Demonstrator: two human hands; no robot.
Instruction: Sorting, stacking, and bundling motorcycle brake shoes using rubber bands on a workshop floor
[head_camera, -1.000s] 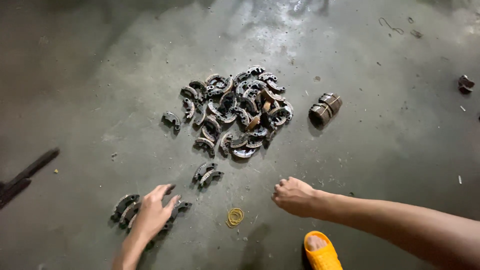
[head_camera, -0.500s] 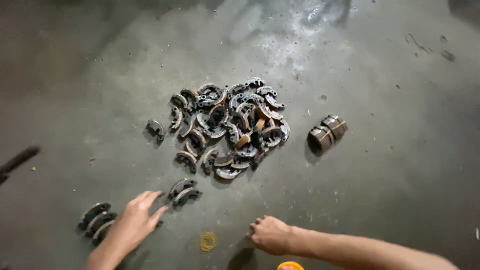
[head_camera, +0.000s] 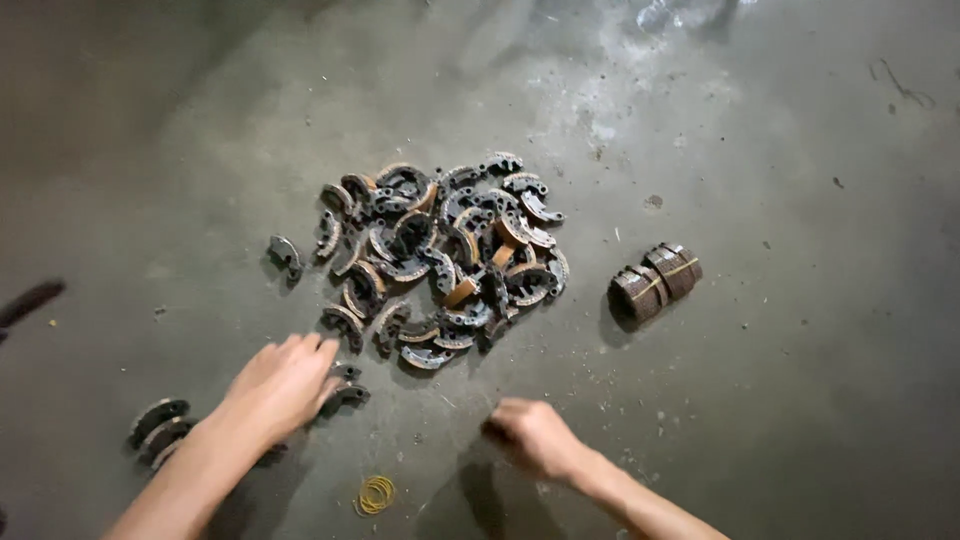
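Head view: a person's two bare hands worked low over a grey concrete floor, beside a pile of curved metal shoes.
Left hand: palm down, fingers spread fairly wide and laid flat over a pair of shoes just below the pile; it touched them but had not closed round them.
Right hand: curled into a loose fist near the floor, knuckles up; whether it held anything could not be told.
Shoes in hand: the pair lay on the floor, half hidden under the left fingertips, near the pile's lower edge.
Doing it well (judgement): the fingers would need to curl under both shoes together so the pair stayed matched, lifting clear of the loose ones nearby.
Sorted shoes: a short row lay by the left forearm, well apart from the pile.
Bundle: a banded stack of shoes sat right of the pile.
Bands: a small yellow coil of rubber bands lay between the two arms.
Stray shoe: lay alone, left of the pile.
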